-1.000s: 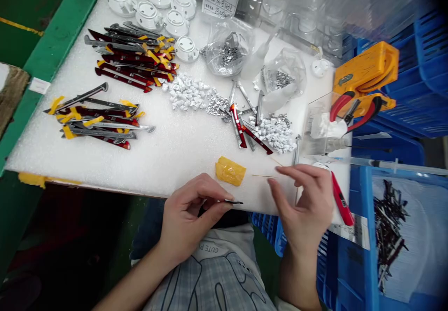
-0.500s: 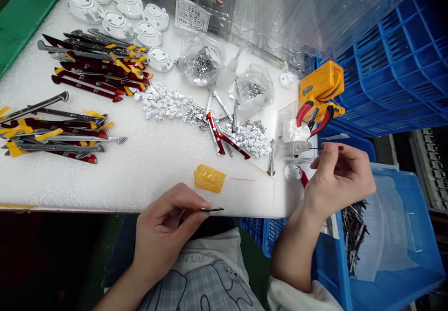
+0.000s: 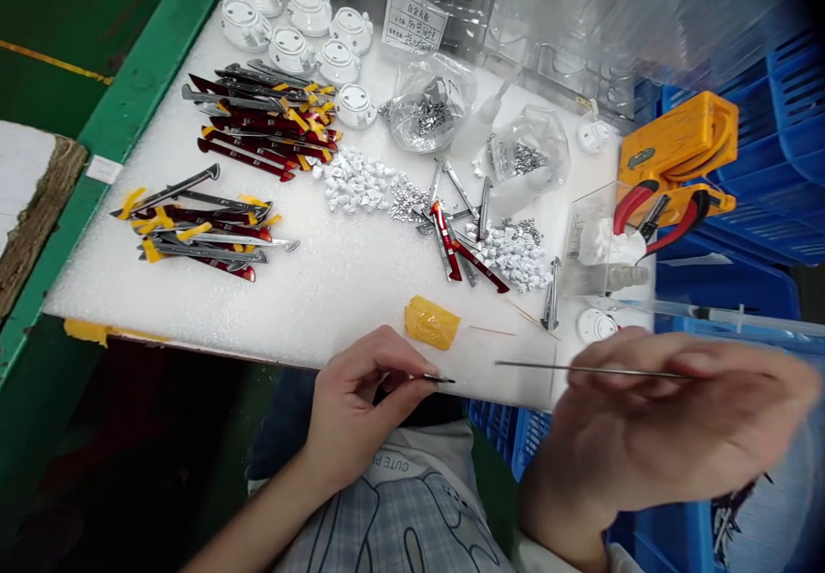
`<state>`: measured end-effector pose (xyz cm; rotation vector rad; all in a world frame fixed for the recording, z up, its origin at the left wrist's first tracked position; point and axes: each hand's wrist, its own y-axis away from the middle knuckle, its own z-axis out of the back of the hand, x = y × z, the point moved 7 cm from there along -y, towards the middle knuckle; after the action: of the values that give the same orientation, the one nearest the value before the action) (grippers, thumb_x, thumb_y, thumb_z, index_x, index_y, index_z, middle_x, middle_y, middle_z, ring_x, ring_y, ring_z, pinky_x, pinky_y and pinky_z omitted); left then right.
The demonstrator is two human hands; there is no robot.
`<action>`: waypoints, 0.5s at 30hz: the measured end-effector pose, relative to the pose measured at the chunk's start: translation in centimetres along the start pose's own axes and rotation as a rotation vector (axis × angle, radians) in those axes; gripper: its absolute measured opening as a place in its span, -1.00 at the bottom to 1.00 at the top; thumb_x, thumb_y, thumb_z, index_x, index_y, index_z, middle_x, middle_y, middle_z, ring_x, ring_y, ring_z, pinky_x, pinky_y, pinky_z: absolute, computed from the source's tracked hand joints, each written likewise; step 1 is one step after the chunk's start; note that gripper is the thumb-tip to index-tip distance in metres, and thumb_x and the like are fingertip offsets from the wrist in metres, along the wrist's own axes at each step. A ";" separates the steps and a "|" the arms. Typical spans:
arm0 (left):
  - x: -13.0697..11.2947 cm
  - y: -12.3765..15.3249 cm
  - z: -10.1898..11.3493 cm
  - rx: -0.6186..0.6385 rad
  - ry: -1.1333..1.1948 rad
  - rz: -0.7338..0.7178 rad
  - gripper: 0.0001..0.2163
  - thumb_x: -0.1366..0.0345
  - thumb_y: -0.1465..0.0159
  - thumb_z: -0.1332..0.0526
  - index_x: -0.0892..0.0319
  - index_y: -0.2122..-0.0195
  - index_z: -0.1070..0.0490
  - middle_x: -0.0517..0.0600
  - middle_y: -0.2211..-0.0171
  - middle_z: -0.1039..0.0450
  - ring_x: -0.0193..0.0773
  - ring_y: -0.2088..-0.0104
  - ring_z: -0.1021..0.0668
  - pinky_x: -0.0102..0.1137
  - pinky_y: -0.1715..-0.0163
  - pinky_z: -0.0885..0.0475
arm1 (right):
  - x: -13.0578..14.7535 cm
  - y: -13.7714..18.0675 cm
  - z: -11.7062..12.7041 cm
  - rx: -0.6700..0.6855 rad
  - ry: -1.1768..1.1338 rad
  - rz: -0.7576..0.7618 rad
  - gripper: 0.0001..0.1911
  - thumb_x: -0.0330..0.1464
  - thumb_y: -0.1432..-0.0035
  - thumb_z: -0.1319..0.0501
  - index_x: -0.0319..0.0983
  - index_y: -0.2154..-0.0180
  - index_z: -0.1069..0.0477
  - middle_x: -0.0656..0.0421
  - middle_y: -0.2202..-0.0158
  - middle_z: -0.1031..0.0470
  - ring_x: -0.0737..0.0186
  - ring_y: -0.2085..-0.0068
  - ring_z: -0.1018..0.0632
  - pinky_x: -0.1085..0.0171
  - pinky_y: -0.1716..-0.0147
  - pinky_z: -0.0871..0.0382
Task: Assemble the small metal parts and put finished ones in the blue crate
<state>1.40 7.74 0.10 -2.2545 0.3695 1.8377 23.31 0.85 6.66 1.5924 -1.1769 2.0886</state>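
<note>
My left hand [image 3: 367,410] pinches a small, thin dark-and-silver piece [image 3: 443,379] at the table's front edge; most of it is hidden by the fingers. Closer to the camera, my right hand [image 3: 676,427] is closed on a thin metal rod [image 3: 547,367], whose tip points left toward that piece without touching it. This hand is blurred by motion. Just beyond the left fingertips lies a yellow taped block [image 3: 432,322]. Thin sticks [image 3: 493,330] lie to its right. Behind are red and silver blade-shaped parts [image 3: 451,238] and a heap of small white pieces [image 3: 519,259].
Taped blade-shaped parts [image 3: 206,229] lie in bundles on the left. White pot-shaped parts [image 3: 293,49] stand behind them. Clear bags [image 3: 431,113] hold small metal bits. On the right are red-handled pliers [image 3: 635,204], a yellow tape dispenser [image 3: 683,139] and blue crates [image 3: 779,126].
My right hand has come away from the clear box, closer to the camera, and the rod now points left over the table edge. My left hand still pinches its piece. The whole view has shifted.
</note>
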 end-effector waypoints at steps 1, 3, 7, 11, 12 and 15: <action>0.1 0.0 0.0 0.001 0.008 0.005 -0.83 0.24 -0.40 -0.61 0.07 0.34 -0.77 -0.02 0.46 -0.66 -0.29 0.45 -0.58 -0.47 0.43 -0.49 | 0.4 0.6 -0.8 -0.040 -0.056 0.047 -0.71 -0.11 -0.62 -0.32 -0.11 0.18 -0.44 0.40 0.49 -0.36 0.38 0.66 -0.36 0.38 0.69 -0.30; 0.2 0.1 -0.1 0.005 0.023 0.013 -0.84 0.23 -0.40 -0.61 0.07 0.33 -0.77 -0.02 0.45 -0.66 -0.29 0.44 -0.59 -0.47 0.42 -0.49 | 0.7 1.4 -2.1 -0.063 -0.132 0.092 -0.73 -0.21 -0.55 -0.42 -0.17 0.21 -0.47 0.39 0.50 -0.43 0.39 0.67 -0.39 0.39 0.70 -0.36; 0.2 0.2 -0.1 0.004 0.021 0.029 -0.81 0.17 -0.40 -0.61 0.08 0.33 -0.77 -0.01 0.45 -0.66 -0.27 0.45 -0.58 -0.45 0.44 -0.48 | 0.5 1.7 -3.2 -0.016 -0.161 0.053 -0.72 -0.21 -0.56 -0.43 -0.18 0.22 -0.50 0.38 0.49 -0.45 0.39 0.65 -0.43 0.39 0.69 -0.39; 0.1 0.1 -0.1 0.007 0.000 0.041 -0.80 0.18 -0.39 -0.61 0.08 0.36 -0.76 -0.01 0.46 -0.65 -0.26 0.45 -0.58 -0.43 0.45 -0.48 | 0.9 1.9 -3.3 -0.005 -0.066 0.059 -0.69 -0.17 -0.58 -0.39 -0.15 0.25 -0.49 0.36 0.49 -0.40 0.37 0.67 -0.39 0.36 0.72 -0.36; 0.0 0.0 -0.1 0.008 0.000 0.041 -0.81 0.19 -0.39 -0.61 0.08 0.36 -0.76 -0.01 0.46 -0.65 -0.26 0.46 -0.58 -0.43 0.45 -0.48 | 0.9 1.9 -3.4 -0.007 -0.050 0.063 -0.68 -0.17 -0.59 -0.39 -0.14 0.26 -0.49 0.36 0.50 -0.38 0.37 0.67 -0.39 0.36 0.72 -0.35; 0.1 0.0 -0.1 0.008 -0.002 0.034 -0.81 0.19 -0.40 -0.60 0.08 0.35 -0.76 0.00 0.45 -0.65 -0.25 0.46 -0.59 -0.42 0.45 -0.48 | 0.9 2.0 -3.3 -0.022 -0.021 0.071 -0.65 -0.13 -0.59 -0.38 -0.13 0.27 -0.46 0.36 0.51 -0.33 0.37 0.68 -0.36 0.36 0.74 -0.30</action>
<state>1.50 7.67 0.03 -2.2545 0.4170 1.8508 19.43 1.77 6.39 1.5886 -1.2765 2.0994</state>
